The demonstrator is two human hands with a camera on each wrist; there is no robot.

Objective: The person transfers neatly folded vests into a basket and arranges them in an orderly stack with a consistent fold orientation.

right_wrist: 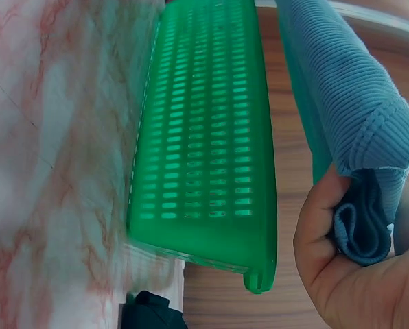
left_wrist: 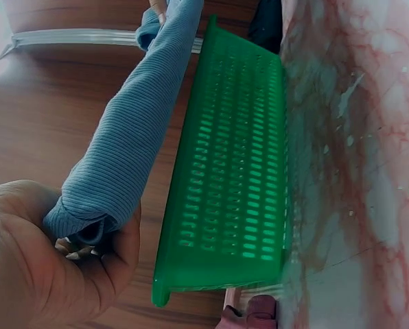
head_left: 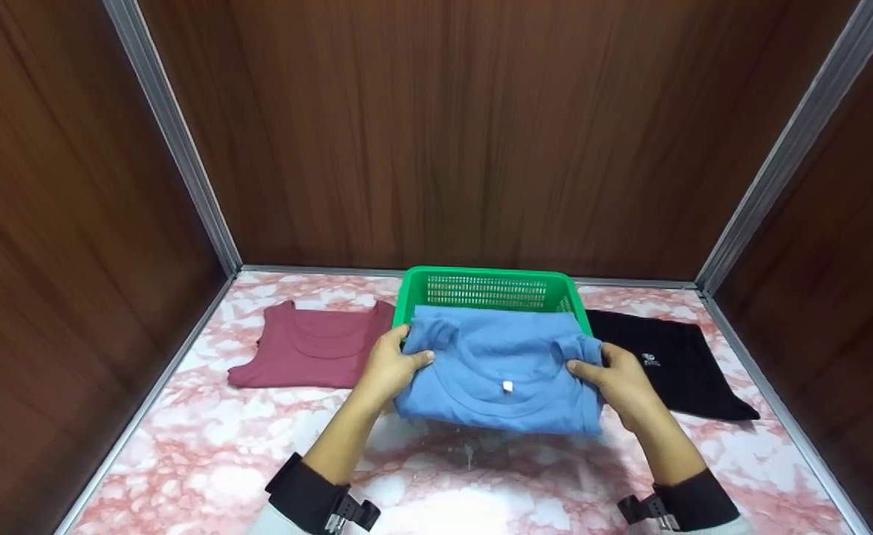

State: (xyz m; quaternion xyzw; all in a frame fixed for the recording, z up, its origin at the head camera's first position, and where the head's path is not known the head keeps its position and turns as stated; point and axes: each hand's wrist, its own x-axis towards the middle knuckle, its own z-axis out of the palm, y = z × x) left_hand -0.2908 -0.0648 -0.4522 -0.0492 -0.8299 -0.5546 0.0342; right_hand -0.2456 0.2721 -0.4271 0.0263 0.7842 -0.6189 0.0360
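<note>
A folded blue ribbed shirt [head_left: 510, 371], its neckline and a small white tag facing up, hangs between both hands over the near part of a green perforated basket [head_left: 495, 272]. My left hand [head_left: 393, 365] grips the shirt's left edge, thumb on top and fingers curled beneath. At the opposite edge my right hand [head_left: 620, 375] holds it the same way. Both wrist views show the shirt [left_wrist: 129, 130] raised above the level of the basket rim, with the basket's slotted side wall [right_wrist: 204, 123] beside it. Most of the basket's inside is hidden behind the shirt.
Left of the basket lies a folded maroon top [head_left: 310, 349]. To its right is a folded black garment [head_left: 674, 364] with a small white print. The marbled pink-and-white tabletop [head_left: 221, 461] meets brown wood-grain panels [head_left: 466, 134] at the back and sides.
</note>
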